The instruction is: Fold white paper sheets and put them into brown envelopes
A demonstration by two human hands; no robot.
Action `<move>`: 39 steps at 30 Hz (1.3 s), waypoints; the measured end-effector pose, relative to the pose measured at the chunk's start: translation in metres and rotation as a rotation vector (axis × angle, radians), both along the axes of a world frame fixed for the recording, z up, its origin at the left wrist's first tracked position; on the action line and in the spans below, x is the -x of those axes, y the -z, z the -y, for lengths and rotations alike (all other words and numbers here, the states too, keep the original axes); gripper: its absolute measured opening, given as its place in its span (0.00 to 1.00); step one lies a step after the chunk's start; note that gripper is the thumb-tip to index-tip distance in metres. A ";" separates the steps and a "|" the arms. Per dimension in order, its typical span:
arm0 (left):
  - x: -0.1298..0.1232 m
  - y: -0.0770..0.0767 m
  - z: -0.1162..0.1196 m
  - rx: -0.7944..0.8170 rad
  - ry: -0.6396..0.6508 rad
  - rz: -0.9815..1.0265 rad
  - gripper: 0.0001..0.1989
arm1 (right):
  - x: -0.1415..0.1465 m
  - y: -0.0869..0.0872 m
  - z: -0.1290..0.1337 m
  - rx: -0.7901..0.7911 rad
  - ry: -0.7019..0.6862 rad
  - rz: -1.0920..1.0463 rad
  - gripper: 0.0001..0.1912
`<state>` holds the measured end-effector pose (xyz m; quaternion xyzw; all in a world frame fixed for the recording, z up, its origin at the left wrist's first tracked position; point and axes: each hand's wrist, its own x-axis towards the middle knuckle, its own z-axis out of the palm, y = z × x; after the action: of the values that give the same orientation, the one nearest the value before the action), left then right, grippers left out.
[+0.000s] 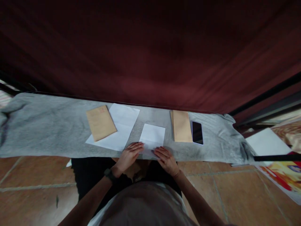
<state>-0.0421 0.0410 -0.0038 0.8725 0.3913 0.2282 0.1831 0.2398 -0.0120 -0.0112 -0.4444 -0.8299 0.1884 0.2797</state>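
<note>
A white sheet of paper (153,134) lies before me on the grey cloth, with a crease across it and its near part in shade. My left hand (129,155) is closed at the sheet's near left edge, fingertips on top of the paper. At the near right edge, my right hand (166,160) grips the same sheet, its fingers close together and pointing inward. Neither thumb shows clearly. To the left, a brown envelope (101,123) rests partly over larger white paper (124,121). A stack of brown envelopes (182,126) lies to the right.
A phone (197,132) with a dark screen lies beside the envelope stack. Grey cloth (51,125) covers the narrow table, and a dark red curtain (150,62) hangs behind it. Black bars (270,92) and a colourful printed bag (287,175) are at the right.
</note>
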 end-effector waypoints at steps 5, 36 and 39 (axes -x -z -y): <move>0.001 -0.008 0.009 0.064 -0.020 0.074 0.14 | -0.018 -0.001 -0.001 0.054 0.123 -0.060 0.27; -0.030 0.006 -0.031 0.173 -0.520 0.182 0.09 | 0.000 0.002 -0.045 0.095 0.513 -0.009 0.17; -0.035 0.004 -0.035 0.190 -0.577 0.152 0.13 | 0.005 0.002 -0.050 0.113 0.573 0.036 0.14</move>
<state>-0.0073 0.0764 -0.0081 0.6847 0.6276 0.2979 0.2203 0.2349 0.0379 -0.0134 -0.6789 -0.6635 0.1397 0.2817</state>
